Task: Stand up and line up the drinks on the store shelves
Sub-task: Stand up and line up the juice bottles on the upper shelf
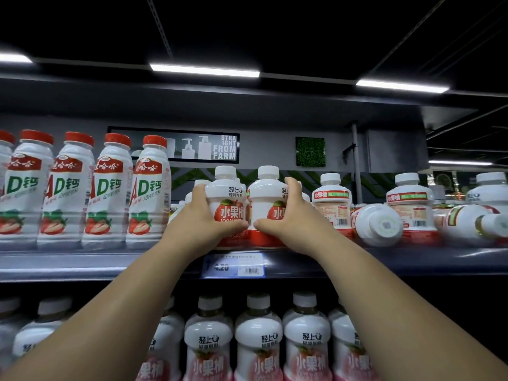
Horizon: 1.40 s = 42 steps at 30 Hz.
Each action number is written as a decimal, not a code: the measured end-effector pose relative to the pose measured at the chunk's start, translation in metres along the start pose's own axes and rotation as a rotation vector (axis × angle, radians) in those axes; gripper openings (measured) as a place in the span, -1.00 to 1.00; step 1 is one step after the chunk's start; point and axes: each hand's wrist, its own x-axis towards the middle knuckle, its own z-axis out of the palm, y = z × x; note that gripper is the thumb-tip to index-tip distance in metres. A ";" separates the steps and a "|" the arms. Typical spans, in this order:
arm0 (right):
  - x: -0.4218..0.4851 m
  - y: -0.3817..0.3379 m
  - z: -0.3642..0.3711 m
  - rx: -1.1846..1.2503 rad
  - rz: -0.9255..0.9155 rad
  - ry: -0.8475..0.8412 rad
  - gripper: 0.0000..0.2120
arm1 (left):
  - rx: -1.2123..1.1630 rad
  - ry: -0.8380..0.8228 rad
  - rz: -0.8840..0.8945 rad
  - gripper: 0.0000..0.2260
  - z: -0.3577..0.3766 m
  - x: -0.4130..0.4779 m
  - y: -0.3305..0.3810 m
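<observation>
Two btls (228, 200) at shelf (82, 264) front edge, my L hand (203, 218) & R hand (292, 220) each clamped mid-body, prob slick, stiff plastic.

- Dim store: the black ceiling (275, 28) is almost lost, while three long white strip lights (204, 70) above the shelving burn out to pure white.
- Their light falls from above, putting pale glare on the tall white plastic bottles with red caps (149, 188).
- The lower row of white-capped bottles with pink labels (258, 342) sits in shadow, dull and soft.
- Sharpest at the centre, where the left hand (203, 215) and right hand (288, 215) each grip one of two squat white plastic bottles (225, 188).
- Wide-angle bend: the grey metal shelf edge (82, 266) bows and the outer bottles lean.
- Print on the blue price tag (233, 265) is smeared; both side edges are blurred.
</observation>
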 end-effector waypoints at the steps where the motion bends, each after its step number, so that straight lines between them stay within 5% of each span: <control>1: -0.001 0.000 0.001 -0.015 -0.008 0.026 0.06 | 0.003 0.012 0.000 -0.16 0.000 0.000 -0.001; 7: -0.002 0.001 0.002 -0.074 -0.018 0.040 -0.03 | 0.074 0.003 -0.031 -0.36 0.001 0.000 0.001; 19: -0.002 0.005 -0.003 0.043 -0.037 0.037 0.01 | -0.132 -0.025 -0.044 -0.30 -0.003 0.001 -0.003; 25: -0.004 0.005 0.002 -0.058 -0.079 0.078 0.07 | -0.038 0.007 0.012 -0.16 -0.002 -0.004 -0.001; 32: -0.004 0.006 0.004 -0.082 -0.118 0.075 0.03 | 0.027 0.015 -0.030 -0.33 -0.001 -0.004 0.000; 42: 0.000 0.007 0.004 -0.026 -0.155 0.008 -0.04 | 0.068 0.112 -0.011 -0.15 -0.002 -0.007 0.002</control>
